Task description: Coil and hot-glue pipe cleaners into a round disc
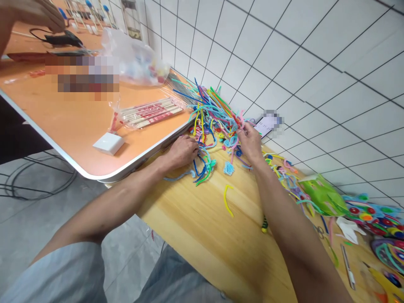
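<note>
Many pipe cleaners (217,103): heaped at the far edge of the wooden table (195,223), close to the tiled wall (284,50), long strands slanting up and left, shorter curled ones below
Left hand (183,149): placed at the near left side of the heap, fingers curled under, blue and green strands just beside; impossible to tell whether gripping any
Right hand (251,141): at the right side of the heap, fingers drawn narrow on a pink strand (242,120)
Light blue shape (229,168): lying flat on the wood, between both hands and nearer the body
Yellow strip (226,202): bent, lying nearer still
Phone (267,126): by the wall, just beyond the right hand
Orange table (78,139): adjoining at left, bearing a white box (109,143), a packet of sticks (151,112) and a clear bag (132,59)
Co-worker's hand (44,17): over the orange top, near a black object (63,38)
Green packet (325,195): right of the right forearm, near scissors (319,231)
</note>
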### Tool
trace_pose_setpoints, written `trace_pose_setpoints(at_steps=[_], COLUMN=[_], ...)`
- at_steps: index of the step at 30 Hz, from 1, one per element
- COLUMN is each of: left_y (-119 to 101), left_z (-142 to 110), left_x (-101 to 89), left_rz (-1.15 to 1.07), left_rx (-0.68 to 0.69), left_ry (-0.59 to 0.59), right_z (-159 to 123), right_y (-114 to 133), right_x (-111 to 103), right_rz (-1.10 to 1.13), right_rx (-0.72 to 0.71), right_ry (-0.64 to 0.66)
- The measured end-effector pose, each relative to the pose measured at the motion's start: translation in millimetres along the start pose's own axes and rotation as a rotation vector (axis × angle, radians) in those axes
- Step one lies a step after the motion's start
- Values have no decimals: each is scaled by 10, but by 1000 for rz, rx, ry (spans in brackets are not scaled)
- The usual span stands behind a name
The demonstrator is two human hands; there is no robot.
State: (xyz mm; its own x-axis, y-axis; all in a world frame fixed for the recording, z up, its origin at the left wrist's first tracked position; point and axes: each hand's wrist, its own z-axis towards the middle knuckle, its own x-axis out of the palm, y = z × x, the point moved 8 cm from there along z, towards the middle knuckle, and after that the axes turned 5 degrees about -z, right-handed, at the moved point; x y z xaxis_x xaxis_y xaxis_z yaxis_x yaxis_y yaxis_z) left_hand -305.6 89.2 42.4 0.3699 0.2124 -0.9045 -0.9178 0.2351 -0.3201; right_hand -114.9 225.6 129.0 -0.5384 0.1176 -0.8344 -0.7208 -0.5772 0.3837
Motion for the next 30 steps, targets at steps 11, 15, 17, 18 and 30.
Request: trace_pose_setpoints(at_steps=[11,15,17,18,30], left_y=[4,-70,-128,-150,34], left_z=[-17,-9,-7,-7,-64], left_x=[-66,-87,-41,-3,91], left_rz=[43,9,-21,-31,16], left_rx=[-103,-60,-13,8,-142], left_ry=[-17,-89,-73,-51,-63], right_z=[-162,-48,37,78,59], right_y=[123,243,342,393,409], right_x=[512,778,950,1041,931], right_rz=[81,48,12,-10,-139], right_rx=[-179,-206,-215,-213,-238], right_ry=[376,400,417,426,633])
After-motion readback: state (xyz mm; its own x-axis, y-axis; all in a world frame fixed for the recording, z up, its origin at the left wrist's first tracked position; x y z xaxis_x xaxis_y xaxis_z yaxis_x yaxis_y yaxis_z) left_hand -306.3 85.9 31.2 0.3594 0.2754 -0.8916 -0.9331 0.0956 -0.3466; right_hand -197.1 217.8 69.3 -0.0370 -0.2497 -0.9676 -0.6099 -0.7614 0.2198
